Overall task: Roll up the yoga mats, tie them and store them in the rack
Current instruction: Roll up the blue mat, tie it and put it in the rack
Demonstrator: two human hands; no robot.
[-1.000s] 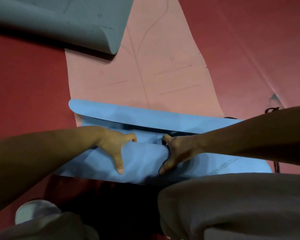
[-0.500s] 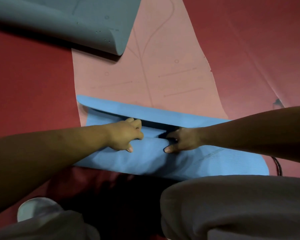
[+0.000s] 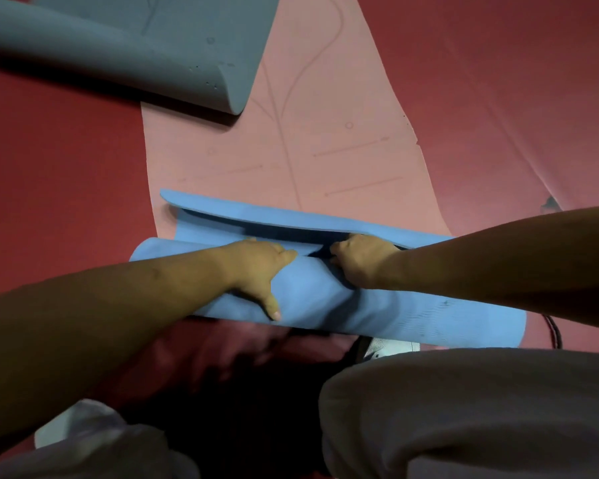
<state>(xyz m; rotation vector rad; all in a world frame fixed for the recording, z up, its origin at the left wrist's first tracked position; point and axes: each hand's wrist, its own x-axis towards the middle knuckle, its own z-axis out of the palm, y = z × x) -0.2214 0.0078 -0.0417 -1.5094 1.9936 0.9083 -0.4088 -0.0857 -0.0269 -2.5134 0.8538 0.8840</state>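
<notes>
A blue yoga mat [image 3: 388,316], nearly rolled up, lies crosswise in front of my knees, on the near end of a flat pink mat [image 3: 308,150]. Its loose end flap [image 3: 242,210] sticks up along the far side. My left hand [image 3: 260,271] grips the roll from above, fingers curled over the far edge and thumb down the near side. My right hand [image 3: 360,259] grips the roll just to the right, fingers tucked into the dark gap under the flap.
A grey mat [image 3: 125,53], partly rolled, lies at the far left and overlaps the pink mat's corner. Red floor matting [image 3: 498,81] surrounds everything. A dark cord [image 3: 554,333] lies by the roll's right end. My knees in grey trousers [image 3: 464,409] fill the foreground.
Both hands have shifted up over the roll and curled onto its far edge. The blue roll has grown thicker and turned away from me, leaving a shorter free flap.
</notes>
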